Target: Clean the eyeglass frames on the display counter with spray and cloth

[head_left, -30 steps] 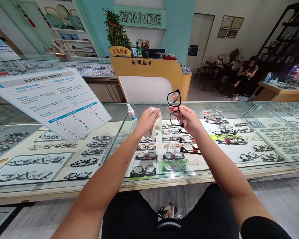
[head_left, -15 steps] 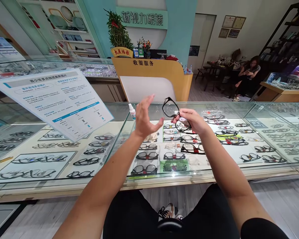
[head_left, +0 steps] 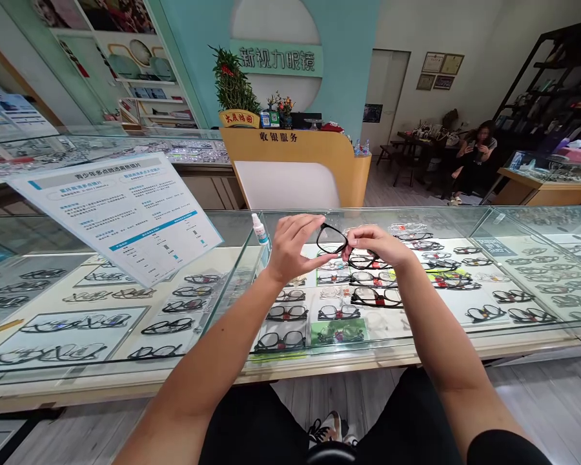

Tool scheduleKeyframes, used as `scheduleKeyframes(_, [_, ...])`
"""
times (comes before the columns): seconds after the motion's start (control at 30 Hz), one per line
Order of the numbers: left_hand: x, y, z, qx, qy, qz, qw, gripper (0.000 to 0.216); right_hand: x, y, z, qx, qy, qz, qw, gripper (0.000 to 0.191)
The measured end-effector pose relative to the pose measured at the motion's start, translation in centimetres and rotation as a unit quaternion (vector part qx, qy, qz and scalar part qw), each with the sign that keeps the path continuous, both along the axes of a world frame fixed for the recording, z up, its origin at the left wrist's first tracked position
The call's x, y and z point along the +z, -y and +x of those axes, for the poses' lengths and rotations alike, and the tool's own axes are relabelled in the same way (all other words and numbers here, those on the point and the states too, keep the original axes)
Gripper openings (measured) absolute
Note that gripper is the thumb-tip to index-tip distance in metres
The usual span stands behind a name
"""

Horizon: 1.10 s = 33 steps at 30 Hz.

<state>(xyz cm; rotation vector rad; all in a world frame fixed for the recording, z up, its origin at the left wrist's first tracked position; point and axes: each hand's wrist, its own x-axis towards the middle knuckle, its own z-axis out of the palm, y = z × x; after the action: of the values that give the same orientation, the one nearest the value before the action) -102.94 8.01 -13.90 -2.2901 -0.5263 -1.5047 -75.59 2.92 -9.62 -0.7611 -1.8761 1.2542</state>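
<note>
From the head camera, looking down over the counter: both hands are up above the glass display case [head_left: 513, 218], meeting over a pair of black-framed glasses [head_left: 332, 239]. The left hand [head_left: 290, 248] has its fingers curled over the outer edge of one lens with the thumb coming in from below, pinching that end of the frame. The right hand [head_left: 375, 240] is closed on the other side, fingertips gripping near the bridge, so its half of the frame is mostly hidden behind the knuckles. The glasses hang in the air between the two hands, lying roughly level, just above the glass top and not touching it.

Under the glass there are rows of display frames [head_left: 290, 313], dark rims on white and green cards, directly below the hands. A small white spray bottle [head_left: 260, 229] stands on the case just left of the left hand. Further left, a tilted printed info sheet [head_left: 121, 216] leans over the counter. Beyond it all sits the yellow cashier desk [head_left: 295, 161] with a potted plant [head_left: 232, 84] on top, and far off to the right a seated person [head_left: 474, 158] is bent over something in their hands
</note>
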Motion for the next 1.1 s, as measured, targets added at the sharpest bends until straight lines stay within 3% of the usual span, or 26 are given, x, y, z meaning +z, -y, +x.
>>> scheduleKeyframes(0.13, [0.1, 0.3, 0.2, 0.008, 0.005, 0.006, 1.0, 0.073, 0.6, 0.7, -0.1, -0.039, 0.027, 0.053, 0.997, 0.047])
scheduleKeyframes(0.3, [1.2, 0.5, -0.3, 0.047, 0.076, 0.073, 0.993, 0.076, 1.2, 1.2, -0.2, -0.184, -0.031, 0.173, 0.967, 0.055])
scheduleKeyframes(0.43, [5.2, 0.0, -1.4, 0.067, 0.143, 0.028, 0.987, 0.088, 3.9, 1.3, -0.3, -0.226, -0.05, 0.309, 0.922, 0.047])
scheduleKeyframes(0.6, [11.9, 0.7, -1.6, 0.039, 0.201, -0.02, 0.979, 0.09, 9.9, 3.0, -1.4, -0.299, 0.032, 0.472, 0.828, 0.078])
scheduleKeyframes(0.7, [14.2, 2.1, -1.1, 0.016, 0.213, -0.027, 0.977, 0.087, 11.8, 4.2, -2.5, -0.364, 0.058, 0.483, 0.794, 0.08])
scheduleKeyframes(0.8, [14.5, 3.1, -0.6, 0.024, 0.214, -0.001, 0.976, 0.081, 11.9, 4.8, -3.1, -0.402, 0.062, 0.475, 0.78, 0.072])
scheduleKeyframes(1.1, [13.7, 2.9, -0.3, 0.024, 0.216, -0.04, 0.975, 0.073, 10.7, 4.0, -3.1, -0.405, 0.031, 0.398, 0.822, 0.074])
